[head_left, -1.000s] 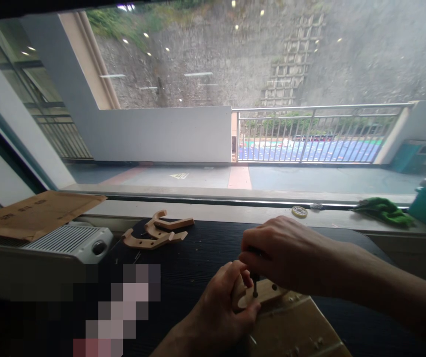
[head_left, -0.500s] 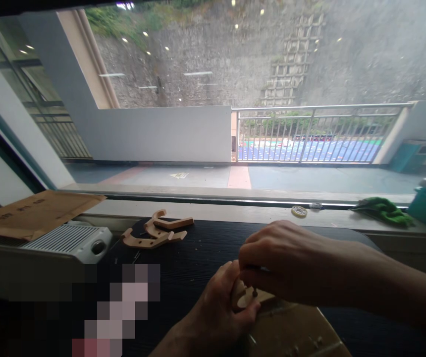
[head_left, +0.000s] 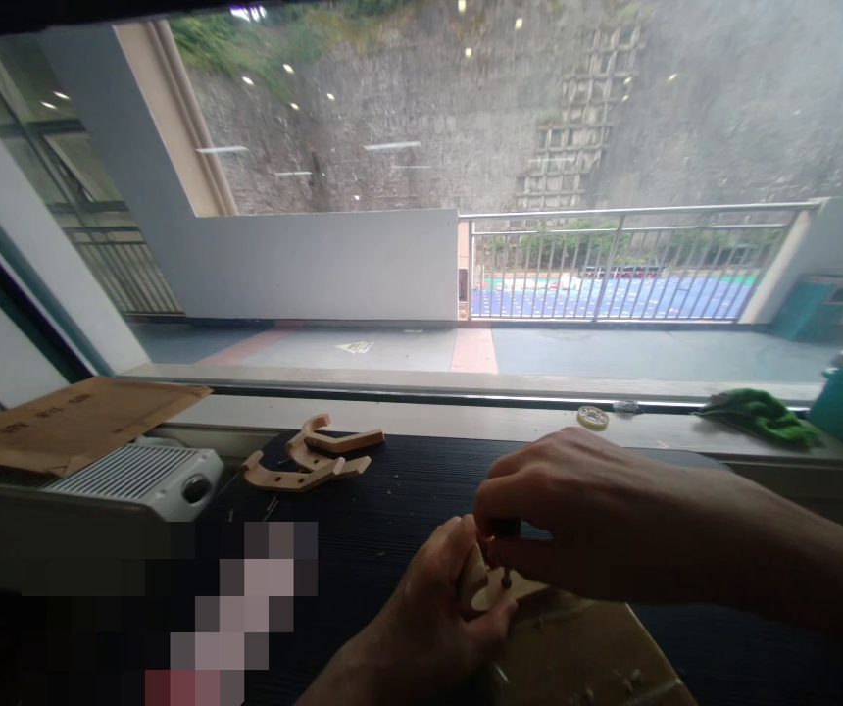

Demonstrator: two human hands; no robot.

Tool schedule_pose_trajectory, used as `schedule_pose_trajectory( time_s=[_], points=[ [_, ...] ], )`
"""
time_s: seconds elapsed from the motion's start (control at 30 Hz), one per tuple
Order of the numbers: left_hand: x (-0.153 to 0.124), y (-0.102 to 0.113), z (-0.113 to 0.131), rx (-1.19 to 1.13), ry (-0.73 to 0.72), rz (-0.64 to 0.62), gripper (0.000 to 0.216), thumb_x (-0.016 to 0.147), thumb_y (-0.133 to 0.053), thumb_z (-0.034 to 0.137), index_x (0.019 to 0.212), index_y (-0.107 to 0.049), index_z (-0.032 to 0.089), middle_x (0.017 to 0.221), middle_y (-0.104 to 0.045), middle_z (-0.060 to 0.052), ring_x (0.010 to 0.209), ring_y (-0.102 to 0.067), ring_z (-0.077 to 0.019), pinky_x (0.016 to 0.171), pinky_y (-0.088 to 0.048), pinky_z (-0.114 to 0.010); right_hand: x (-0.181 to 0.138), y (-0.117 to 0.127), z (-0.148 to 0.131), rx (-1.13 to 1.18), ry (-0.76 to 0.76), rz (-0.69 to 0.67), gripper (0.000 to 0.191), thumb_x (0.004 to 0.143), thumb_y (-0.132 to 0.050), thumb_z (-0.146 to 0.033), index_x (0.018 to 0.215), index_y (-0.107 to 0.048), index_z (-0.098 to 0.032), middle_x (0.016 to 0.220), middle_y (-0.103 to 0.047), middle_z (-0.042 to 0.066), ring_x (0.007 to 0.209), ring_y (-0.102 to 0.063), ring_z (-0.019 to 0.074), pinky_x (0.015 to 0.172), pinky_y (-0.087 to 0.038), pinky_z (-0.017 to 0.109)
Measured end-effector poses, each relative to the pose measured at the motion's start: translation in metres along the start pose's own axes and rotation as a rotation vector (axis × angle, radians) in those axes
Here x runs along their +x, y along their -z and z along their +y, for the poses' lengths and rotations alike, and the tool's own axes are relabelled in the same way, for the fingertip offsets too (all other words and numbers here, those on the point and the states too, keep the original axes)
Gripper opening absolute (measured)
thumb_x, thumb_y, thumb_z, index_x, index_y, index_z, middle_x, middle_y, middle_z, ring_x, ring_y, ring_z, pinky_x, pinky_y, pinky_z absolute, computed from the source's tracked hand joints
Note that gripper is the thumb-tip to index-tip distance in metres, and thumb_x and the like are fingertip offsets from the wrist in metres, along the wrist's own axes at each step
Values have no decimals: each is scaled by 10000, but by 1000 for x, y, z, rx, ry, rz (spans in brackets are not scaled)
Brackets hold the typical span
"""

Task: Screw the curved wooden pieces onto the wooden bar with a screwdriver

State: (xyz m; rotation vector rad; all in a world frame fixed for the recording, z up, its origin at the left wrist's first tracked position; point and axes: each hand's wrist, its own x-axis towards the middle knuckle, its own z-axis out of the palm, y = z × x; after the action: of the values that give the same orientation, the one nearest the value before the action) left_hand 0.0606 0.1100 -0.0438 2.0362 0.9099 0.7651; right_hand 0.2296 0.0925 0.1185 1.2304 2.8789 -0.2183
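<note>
Both hands grip: left hand [head_left: 432,616] clamps a pale curved wooden piece [head_left: 491,592]; right hand [head_left: 575,512], fisted round a slim dark tool [head_left: 507,577], has sunk closer over it.

A wide window [head_left: 466,196] faces a grey terrace, metal railing [head_left: 613,260] and stone wall [head_left: 686,108] (flat daylight).

Backlit by window; dim, soft foreground.
</note>
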Motion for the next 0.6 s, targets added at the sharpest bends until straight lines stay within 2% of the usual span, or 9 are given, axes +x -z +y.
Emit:
schedule_pose_trajectory(
  time_s=[0.17,0.3,0.43,0.6],
  points=[
    [1,2,2,1,16,-16,295,741,-602,189,1016,-497,213,925,-569,-14,836,-536,-153,761,-460,-250,0,-5,6,26,2,21,198,891,-485,-249,740,-592,-180,653,-592,-31,577,-457,92,537,-279,240],
    [2,4,5,7,31,-25,245,734,-597,177,953,-489,198,876,-533,-3,765,-509,-130,676,-447,-219,2,-12,10,28,-71,69,256,907,-474,-338,743,-587,-178,600,-556,-35,518,-420,86,480,-244,231],
    [2,4,6,6,15,-16,212,725,-599,166,898,-479,189,872,-525,0,764,-497,-124,680,-442,-216,3,-14,8,10,-105,89,268,913,-461,-354,758,-590,-177,605,-570,-30,504,-424,88,462,-226,235],
    [1,2,3,-11,1,-10,295,721,-603,154,997,-512,205,904,-550,-5,814,-517,-140,730,-450,-235,2,-6,4,-89,-77,76,242,890,-496,-332,711,-585,-197,611,-592,-36,516,-438,97,483,-217,253]
  ],
)
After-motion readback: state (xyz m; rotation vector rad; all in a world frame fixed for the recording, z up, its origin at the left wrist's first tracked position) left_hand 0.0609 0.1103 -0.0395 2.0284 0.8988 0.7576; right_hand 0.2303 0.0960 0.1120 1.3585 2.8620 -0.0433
